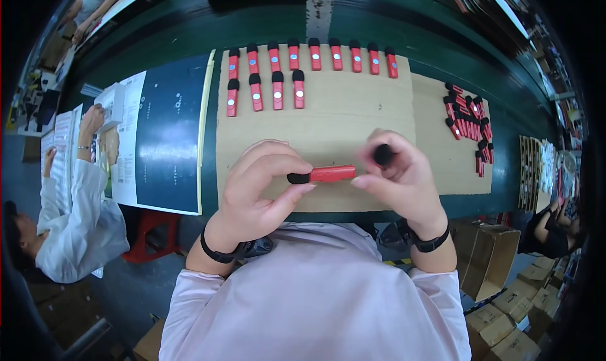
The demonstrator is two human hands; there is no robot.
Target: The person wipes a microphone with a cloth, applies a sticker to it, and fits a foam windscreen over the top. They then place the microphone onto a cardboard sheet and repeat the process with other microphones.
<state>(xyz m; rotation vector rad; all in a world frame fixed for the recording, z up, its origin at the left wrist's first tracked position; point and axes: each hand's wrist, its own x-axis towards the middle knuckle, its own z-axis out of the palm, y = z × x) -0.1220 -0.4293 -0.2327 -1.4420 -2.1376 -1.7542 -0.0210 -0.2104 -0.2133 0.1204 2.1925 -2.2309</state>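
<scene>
My left hand (255, 184) pinches a small red microphone (334, 173) by its black foam tip, its red body lying level and pointing right. My right hand (407, 181) is curled around another piece whose round black foam tip (382, 154) shows between the fingers; the rest of it is hidden. The right thumb is close to the free end of the red microphone; whether they touch I cannot tell. Beyond my hands, similar red microphones (276, 91) with black tips and pale round spots lie in two rows on a cardboard sheet (334, 130).
A heap of red microphones (468, 118) lies on cardboard at the right. Flat dark and white printed sheets (173, 140) cover the green table to the left. A co-worker in white (76, 228) sits at far left. An open carton (486, 260) stands below right.
</scene>
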